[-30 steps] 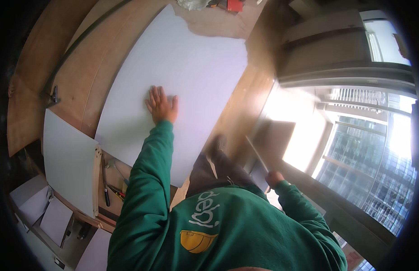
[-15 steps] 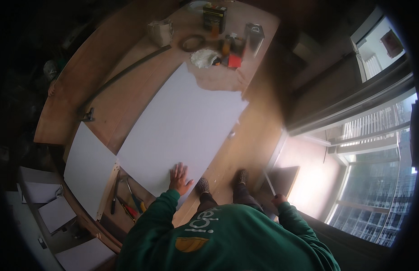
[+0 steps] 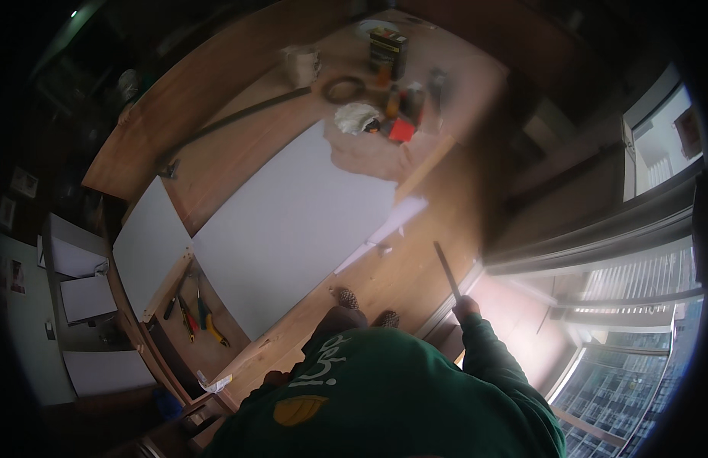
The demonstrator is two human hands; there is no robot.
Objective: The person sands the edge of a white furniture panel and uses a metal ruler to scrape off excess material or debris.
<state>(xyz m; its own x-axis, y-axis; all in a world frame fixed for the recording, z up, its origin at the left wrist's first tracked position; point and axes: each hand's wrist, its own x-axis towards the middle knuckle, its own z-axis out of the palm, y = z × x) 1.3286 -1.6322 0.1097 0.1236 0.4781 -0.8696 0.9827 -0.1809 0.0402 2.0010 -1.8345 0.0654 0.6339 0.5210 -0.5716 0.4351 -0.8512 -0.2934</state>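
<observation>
My right hand [image 3: 466,307] is closed round the end of a long, thin, straight dark strip [image 3: 447,269], which points away over the floor. Its exact kind does not show. Close to my body at the lower middle, only a small part of my left hand [image 3: 276,377] shows; its fingers are hidden. A large white sheet [image 3: 293,229] lies on the wooden workbench [image 3: 255,122] in front of me, its far edge irregular. Along its right side is a narrow, ragged white piece [image 3: 384,230]. A smaller white panel [image 3: 151,248] lies to the left.
Pliers with yellow handles [image 3: 214,332] and other hand tools lie near the bench's front left. At the far end stand a dark can [image 3: 387,52], a tape roll [image 3: 344,90], a crumpled white bag [image 3: 356,118] and a red item [image 3: 401,130]. Windows [image 3: 636,343] line the right.
My left hand has come off the white sheet and drawn back to my body. My right hand has risen forward, swinging the strip out over the floor. My body and view have turned.
</observation>
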